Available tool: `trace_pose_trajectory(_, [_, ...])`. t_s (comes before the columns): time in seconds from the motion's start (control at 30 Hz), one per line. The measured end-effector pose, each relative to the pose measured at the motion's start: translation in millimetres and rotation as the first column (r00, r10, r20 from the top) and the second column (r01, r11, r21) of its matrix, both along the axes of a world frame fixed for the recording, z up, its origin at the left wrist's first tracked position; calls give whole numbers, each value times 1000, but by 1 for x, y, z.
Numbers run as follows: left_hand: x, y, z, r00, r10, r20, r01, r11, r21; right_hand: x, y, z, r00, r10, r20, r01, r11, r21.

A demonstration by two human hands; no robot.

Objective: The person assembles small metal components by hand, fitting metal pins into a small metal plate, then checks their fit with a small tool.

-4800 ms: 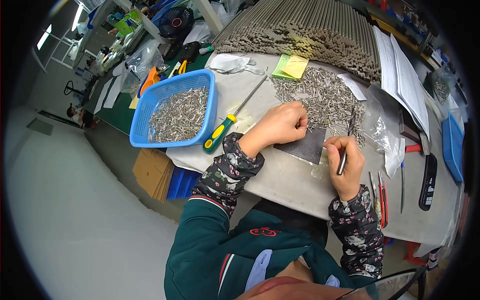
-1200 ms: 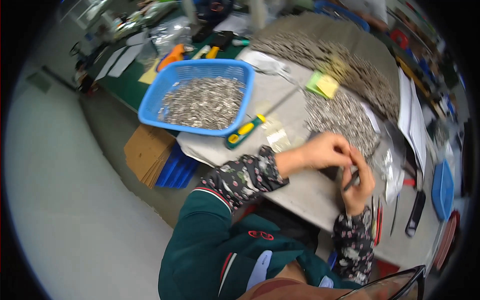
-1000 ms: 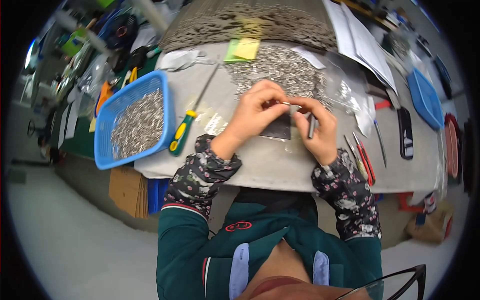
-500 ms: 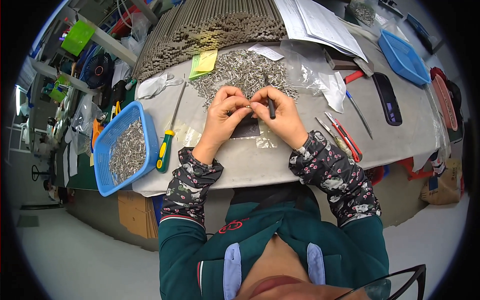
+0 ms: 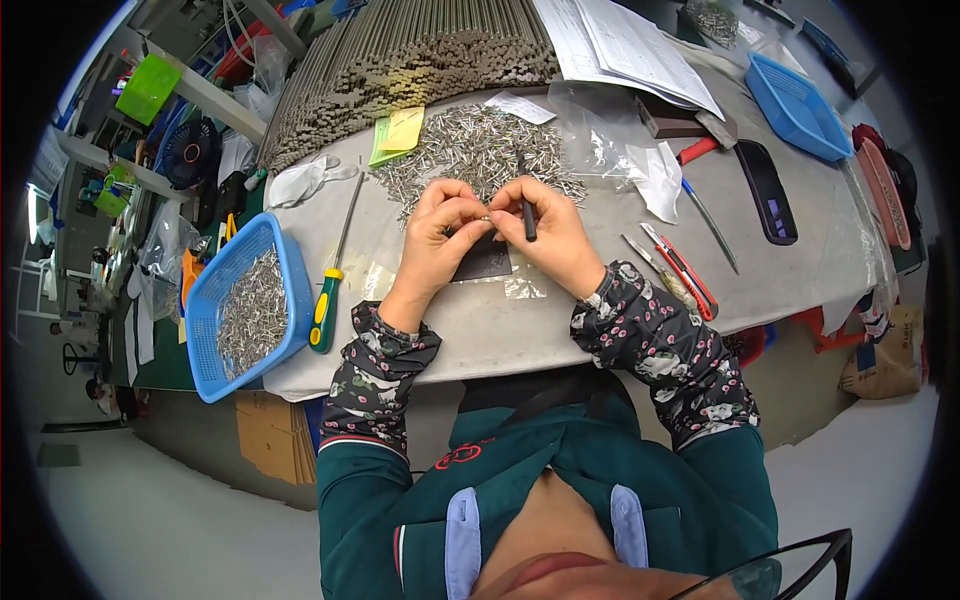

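Observation:
My left hand (image 5: 440,232) and my right hand (image 5: 548,232) meet over a small dark pad (image 5: 483,262) on the grey table (image 5: 520,330). Between the fingertips of both hands sits a small metal pin (image 5: 486,210). My right hand also grips a thin black pen-like tool (image 5: 526,210), held upright. Just beyond my hands lies a loose heap of small metal pins (image 5: 480,150).
A blue basket (image 5: 245,300) of metal pins stands at the left edge, with a yellow-green screwdriver (image 5: 328,290) beside it. A stack of long metal rods (image 5: 400,50), papers (image 5: 620,40), plastic bags (image 5: 610,140), red cutters (image 5: 675,262), a black case (image 5: 765,190) and another blue tray (image 5: 795,105) lie around.
The view has swung until the table sits square ahead. My left hand came off the pin heap and joined my right hand over the dark pad, pinching a pin between them.

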State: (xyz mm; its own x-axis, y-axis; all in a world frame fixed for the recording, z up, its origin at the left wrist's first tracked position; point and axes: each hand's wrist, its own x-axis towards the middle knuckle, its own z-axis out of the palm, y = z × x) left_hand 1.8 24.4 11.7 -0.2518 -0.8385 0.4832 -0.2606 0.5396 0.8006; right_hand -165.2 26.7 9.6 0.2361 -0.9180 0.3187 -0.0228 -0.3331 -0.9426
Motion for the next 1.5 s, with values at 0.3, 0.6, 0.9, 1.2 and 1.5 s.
trace_pose_trajectory(0.3, [0,-1,0,1000,-11,-4,11,1000,-25,2,0,0,999,22,24,-22,1000,18])
trace_pose_trajectory(0.6, [0,-2,-1,997,43,70,-37,995,-94,2,0,2,1000,13,-6,-13,1000,21])
trace_pose_trajectory(0.9, [2,-3,-3,997,25,66,-17,993,-117,7,-2,-5,997,-31,78,29,999,33])
trace_pose_trajectory(1.2, [3,-5,-3,996,23,85,-11,990,-140,8,-3,-7,997,-32,69,31,999,20])
trace_pose_trajectory(1.5, [8,-5,2,996,32,83,-22,993,-114,9,0,0,998,14,60,-20,996,88])
